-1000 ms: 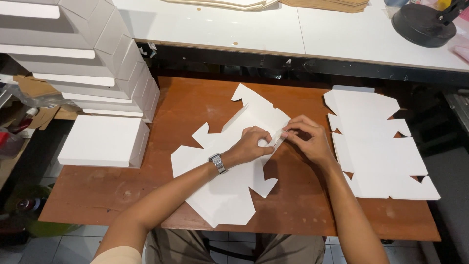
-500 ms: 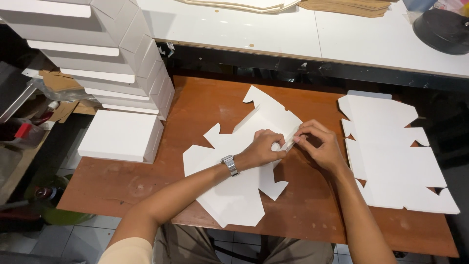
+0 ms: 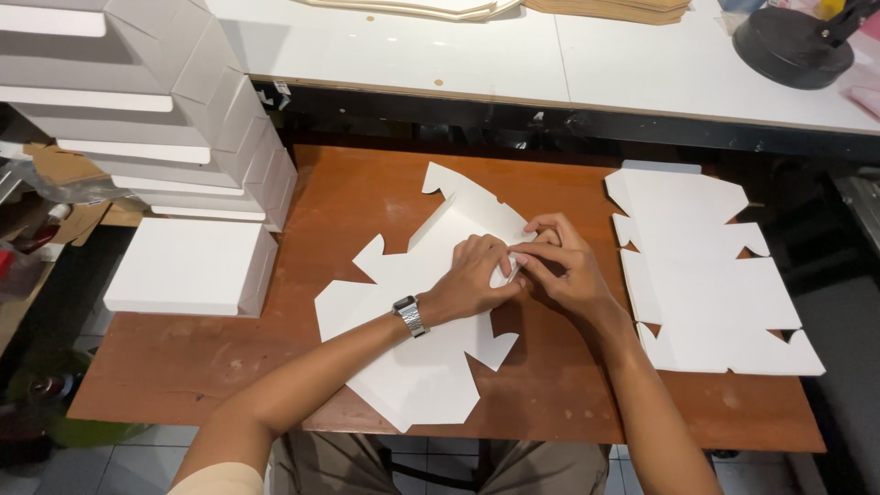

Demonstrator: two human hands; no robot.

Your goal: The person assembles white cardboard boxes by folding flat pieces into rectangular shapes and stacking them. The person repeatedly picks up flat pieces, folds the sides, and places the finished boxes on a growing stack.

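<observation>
A flat white die-cut cardboard box blank (image 3: 412, 348) lies diagonally on the brown wooden table (image 3: 367, 192). My left hand (image 3: 472, 280), with a metal watch on the wrist, presses down on the blank near its right edge. My right hand (image 3: 559, 266) meets it there, and the fingers of both pinch and fold a small flap of the blank. The flap itself is mostly hidden under the fingers.
A stack of flat white box blanks (image 3: 706, 275) lies at the table's right. A finished white box (image 3: 188, 266) sits at the left, with a tall stack of white boxes (image 3: 137, 110) behind it. A white worktop (image 3: 550, 64) runs along the back, bearing a black round object (image 3: 788, 46).
Both hands have stayed on the same flap at the blank's right edge, with only small finger shifts. The camera view has moved slightly.
</observation>
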